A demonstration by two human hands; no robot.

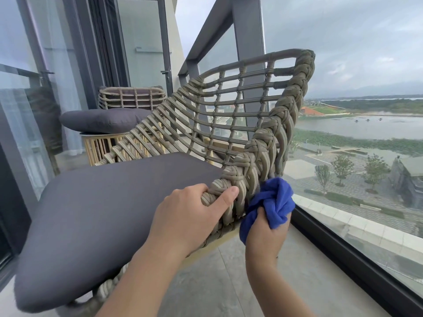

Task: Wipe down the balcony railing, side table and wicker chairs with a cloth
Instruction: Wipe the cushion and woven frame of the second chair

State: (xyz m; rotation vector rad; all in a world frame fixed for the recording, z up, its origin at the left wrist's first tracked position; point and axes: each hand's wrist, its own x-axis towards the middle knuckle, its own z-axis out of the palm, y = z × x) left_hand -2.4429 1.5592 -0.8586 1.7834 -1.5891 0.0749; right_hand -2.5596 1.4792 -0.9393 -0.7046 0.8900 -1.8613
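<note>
Head view: left hand (194, 210) curled round the braided rim of the wicker chair (240, 115), thumb on top. Right hand (266, 232) just beside it, bunching a blue cloth (270, 200) against the weave on the outer side. Grey cushion (109, 202) inward of the left hand. Side table (103, 143) and second chair (132, 97) well beyond both; railing (215, 24) past the chair back. Likely snags: wadded cloth catching on the braid (or skimming only its ridges), chair tipping if the left grip slackens.
</note>
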